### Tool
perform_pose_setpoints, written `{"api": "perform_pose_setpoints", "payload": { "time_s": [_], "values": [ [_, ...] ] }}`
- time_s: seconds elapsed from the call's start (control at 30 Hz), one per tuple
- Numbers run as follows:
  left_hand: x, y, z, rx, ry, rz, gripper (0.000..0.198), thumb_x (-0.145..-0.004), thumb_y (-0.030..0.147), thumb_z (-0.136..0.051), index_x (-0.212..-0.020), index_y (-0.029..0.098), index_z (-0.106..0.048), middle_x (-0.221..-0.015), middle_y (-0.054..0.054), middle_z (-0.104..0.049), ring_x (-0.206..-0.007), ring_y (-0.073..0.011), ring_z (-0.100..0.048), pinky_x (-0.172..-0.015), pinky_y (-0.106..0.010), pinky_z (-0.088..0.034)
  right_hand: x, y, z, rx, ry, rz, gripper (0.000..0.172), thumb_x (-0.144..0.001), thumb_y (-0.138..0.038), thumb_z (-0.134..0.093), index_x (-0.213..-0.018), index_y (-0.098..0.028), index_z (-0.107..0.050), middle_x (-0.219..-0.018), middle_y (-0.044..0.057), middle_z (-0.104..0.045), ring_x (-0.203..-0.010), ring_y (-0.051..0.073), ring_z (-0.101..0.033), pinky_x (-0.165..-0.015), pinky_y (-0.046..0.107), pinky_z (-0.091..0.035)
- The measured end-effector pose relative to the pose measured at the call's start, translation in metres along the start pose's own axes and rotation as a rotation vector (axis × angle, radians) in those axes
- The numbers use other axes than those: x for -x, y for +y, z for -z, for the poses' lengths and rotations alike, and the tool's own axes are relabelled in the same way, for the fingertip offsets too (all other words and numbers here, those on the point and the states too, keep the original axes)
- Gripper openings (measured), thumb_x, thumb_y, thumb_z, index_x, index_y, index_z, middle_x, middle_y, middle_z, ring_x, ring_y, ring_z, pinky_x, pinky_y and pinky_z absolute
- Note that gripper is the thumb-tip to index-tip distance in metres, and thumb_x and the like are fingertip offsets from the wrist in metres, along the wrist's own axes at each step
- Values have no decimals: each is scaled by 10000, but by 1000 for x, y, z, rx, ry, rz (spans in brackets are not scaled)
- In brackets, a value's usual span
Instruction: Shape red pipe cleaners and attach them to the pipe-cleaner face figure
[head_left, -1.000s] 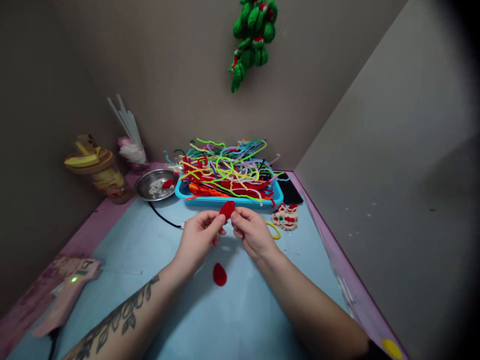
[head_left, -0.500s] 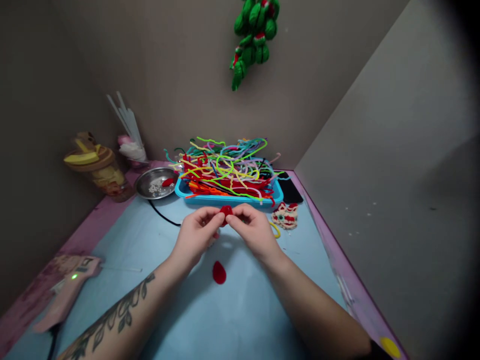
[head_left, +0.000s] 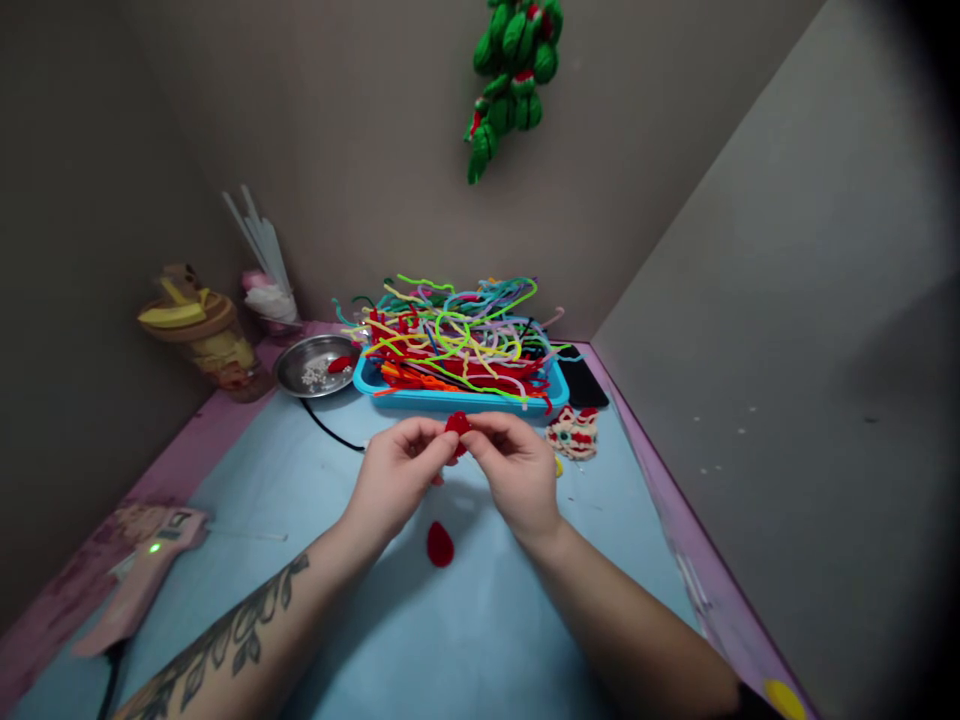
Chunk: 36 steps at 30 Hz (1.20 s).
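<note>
Between my two hands is a small red fuzzy piece (head_left: 458, 424), held up in front of the blue tray. My left hand (head_left: 401, 465) pinches its left side with thumb and fingertips. On the other side, my right hand (head_left: 516, 470) grips it the same way, the thumbs almost meeting. Its exact shape is partly hidden by my fingers. Below my hands, a red teardrop-shaped piece (head_left: 440, 544) lies flat on the light blue mat (head_left: 480, 640).
A blue tray (head_left: 465, 402) piled with colourful pipe cleaners (head_left: 457, 335) stands at the back. Left of it is a metal dish (head_left: 300, 382) with beads. A pink glue gun (head_left: 142, 580) lies at left, its green light lit. A phone (head_left: 585, 380) and crocheted piece (head_left: 573, 434) are at right.
The red fuzzy piece has turned slightly and shows more of itself between my fingertips. Both hands keep their pinch; the whole view has shifted a little.
</note>
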<state>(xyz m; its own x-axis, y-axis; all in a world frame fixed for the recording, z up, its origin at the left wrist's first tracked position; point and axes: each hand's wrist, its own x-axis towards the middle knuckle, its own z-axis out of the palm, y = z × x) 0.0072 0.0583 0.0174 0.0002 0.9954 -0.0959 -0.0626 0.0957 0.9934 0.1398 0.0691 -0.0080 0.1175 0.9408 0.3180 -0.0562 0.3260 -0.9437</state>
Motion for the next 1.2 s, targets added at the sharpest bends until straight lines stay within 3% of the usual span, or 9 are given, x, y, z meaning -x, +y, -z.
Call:
{"api": "perform_pose_setpoints", "payload": {
  "time_s": [0.67,1.2],
  "values": [
    [-5,-4,9,-58,-55,-33,240,-734,404,-688,-737,164,-674,-613,-1,-625,-476,-94,-490,-447,-201,-359,-1,0,2,-13,-86,1,100,-772,-289,-704,-852,-230,-716,-831,27,-690,-761,173,-640,-712,318,-532],
    [-3,9,19,-161,-153,-50,264,-773,420,-662,-701,167,-647,-546,12,-549,-463,-88,-434,-451,-209,-342,-4,-1,6,-10,-163,153,135,-799,-197,-676,-890,-275,-737,-825,23,-618,-776,157,-588,-661,284,-476]
  ]
}}
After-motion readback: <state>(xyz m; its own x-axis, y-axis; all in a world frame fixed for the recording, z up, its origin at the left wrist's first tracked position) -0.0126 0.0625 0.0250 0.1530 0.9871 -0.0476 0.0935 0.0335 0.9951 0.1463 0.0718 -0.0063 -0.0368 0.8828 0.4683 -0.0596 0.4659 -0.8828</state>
